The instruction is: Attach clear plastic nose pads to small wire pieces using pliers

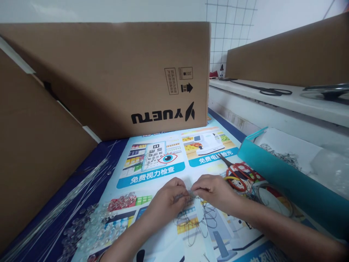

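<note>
Close together over the printed poster, my left hand point(174, 198) and my right hand point(214, 191) are both closed in a pinch. Between their fingertips runs a thin wire piece point(206, 219), whose several petal-like loops hang down below the hands onto the poster. The exact spot where the fingers grip is partly hidden. Clear beads point(105, 222) lie in a loose pile left of my left hand. Beyond my right wrist rest red-handled scissors point(240, 174), with a coil of thin wire point(275, 200) beside them.
A large cardboard box point(114, 72) stands across the back and left. Long thin wires point(68, 196) lie on the blue cloth. To the right is a teal box point(286, 178) holding wire pieces and plastic. Black scissors point(269, 91) lie on a white ledge point(294, 98).
</note>
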`<state>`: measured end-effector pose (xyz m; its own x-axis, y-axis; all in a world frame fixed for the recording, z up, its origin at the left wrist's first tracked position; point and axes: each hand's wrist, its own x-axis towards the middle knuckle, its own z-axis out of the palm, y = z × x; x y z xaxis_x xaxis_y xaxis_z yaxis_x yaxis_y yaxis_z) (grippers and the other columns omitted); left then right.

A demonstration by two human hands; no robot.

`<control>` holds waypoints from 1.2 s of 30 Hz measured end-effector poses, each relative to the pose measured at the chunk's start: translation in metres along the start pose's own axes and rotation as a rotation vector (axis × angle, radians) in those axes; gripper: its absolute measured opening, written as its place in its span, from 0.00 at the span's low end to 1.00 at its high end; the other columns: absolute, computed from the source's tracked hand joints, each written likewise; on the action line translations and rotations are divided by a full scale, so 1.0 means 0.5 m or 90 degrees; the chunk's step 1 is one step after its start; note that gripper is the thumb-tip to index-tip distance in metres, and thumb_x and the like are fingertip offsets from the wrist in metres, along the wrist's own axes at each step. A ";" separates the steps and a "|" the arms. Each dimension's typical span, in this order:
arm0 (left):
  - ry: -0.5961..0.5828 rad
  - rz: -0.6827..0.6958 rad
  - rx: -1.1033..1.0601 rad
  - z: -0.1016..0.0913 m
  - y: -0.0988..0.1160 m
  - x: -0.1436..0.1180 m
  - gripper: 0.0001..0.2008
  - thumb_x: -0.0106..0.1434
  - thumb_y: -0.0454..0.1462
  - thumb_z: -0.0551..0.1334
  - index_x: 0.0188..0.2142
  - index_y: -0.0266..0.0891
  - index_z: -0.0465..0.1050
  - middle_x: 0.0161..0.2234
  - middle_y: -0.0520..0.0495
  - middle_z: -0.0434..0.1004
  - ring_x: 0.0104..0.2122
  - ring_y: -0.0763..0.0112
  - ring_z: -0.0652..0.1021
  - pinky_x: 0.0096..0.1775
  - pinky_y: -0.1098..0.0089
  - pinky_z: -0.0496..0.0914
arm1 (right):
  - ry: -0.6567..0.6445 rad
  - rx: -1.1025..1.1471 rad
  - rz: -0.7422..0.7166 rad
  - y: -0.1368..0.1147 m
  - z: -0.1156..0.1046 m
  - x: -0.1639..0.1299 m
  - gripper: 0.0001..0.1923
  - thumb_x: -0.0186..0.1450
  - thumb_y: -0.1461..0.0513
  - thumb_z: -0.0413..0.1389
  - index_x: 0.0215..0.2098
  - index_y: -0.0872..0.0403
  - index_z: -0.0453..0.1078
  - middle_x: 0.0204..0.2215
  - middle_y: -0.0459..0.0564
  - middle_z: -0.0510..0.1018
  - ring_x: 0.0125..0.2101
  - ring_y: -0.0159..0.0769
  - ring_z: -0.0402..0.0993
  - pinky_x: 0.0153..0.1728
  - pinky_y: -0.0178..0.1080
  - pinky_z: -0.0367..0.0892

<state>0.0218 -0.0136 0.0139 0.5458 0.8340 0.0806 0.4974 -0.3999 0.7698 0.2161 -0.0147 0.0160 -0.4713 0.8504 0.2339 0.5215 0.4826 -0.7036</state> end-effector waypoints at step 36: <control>0.036 -0.022 -0.066 0.014 -0.009 0.007 0.09 0.57 0.30 0.53 0.22 0.38 0.66 0.27 0.51 0.69 0.30 0.72 0.70 0.32 0.73 0.64 | -0.059 0.028 -0.087 0.018 -0.003 -0.003 0.08 0.62 0.66 0.52 0.32 0.53 0.74 0.30 0.46 0.75 0.33 0.30 0.70 0.36 0.31 0.63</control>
<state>0.0263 -0.0115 0.0065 0.4885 0.8683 0.0861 0.4419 -0.3313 0.8336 0.2224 -0.0112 0.0105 -0.6011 0.7529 0.2680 0.4171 0.5816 -0.6984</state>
